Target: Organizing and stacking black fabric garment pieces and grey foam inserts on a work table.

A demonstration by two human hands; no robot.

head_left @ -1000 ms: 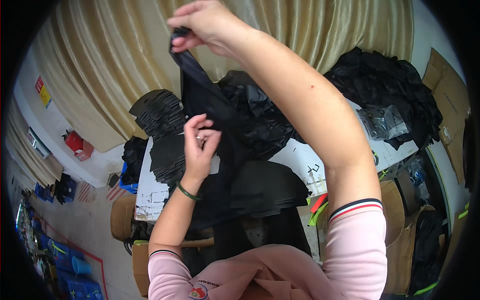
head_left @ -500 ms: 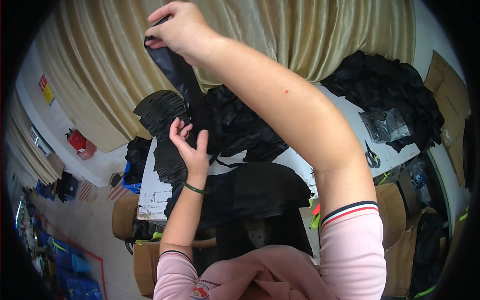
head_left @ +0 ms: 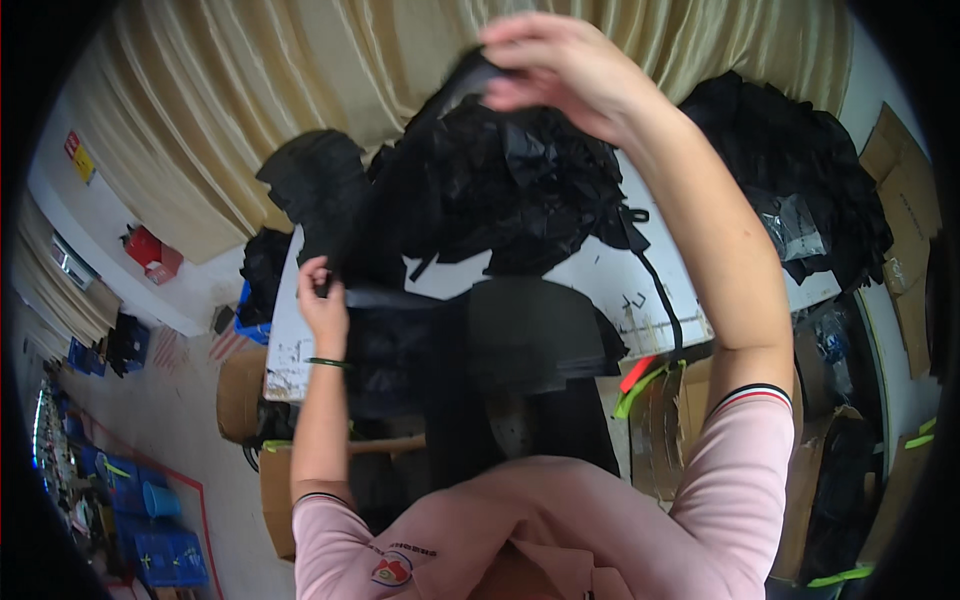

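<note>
A long black fabric strip (head_left: 400, 165), smeared by motion, slants across the far part of the table. Its upper end is between the fingers of my raised right hand (head_left: 560, 75), closed on it at the far side. Lower down, at the left end of the table, my left hand (head_left: 322, 305) has its fingers curled around the strip's other end. Close by my left hand stands a stack of dark cut pieces (head_left: 315, 175). A heap of black fabric (head_left: 530, 180) lies behind the strip, and a dark rounded panel (head_left: 535, 325) lies nearest me.
The white table (head_left: 650, 290) has a worn front edge. At the far right is another black heap (head_left: 800, 160) with a clear plastic bag (head_left: 795, 225) on it. Cardboard boxes (head_left: 655, 430) stand below the table front. A beige curtain (head_left: 330, 60) hangs behind.
My right hand has swung to the right with the strip's upper end. My left hand has moved left and nearer me, and its fingers have curled in from being spread.
</note>
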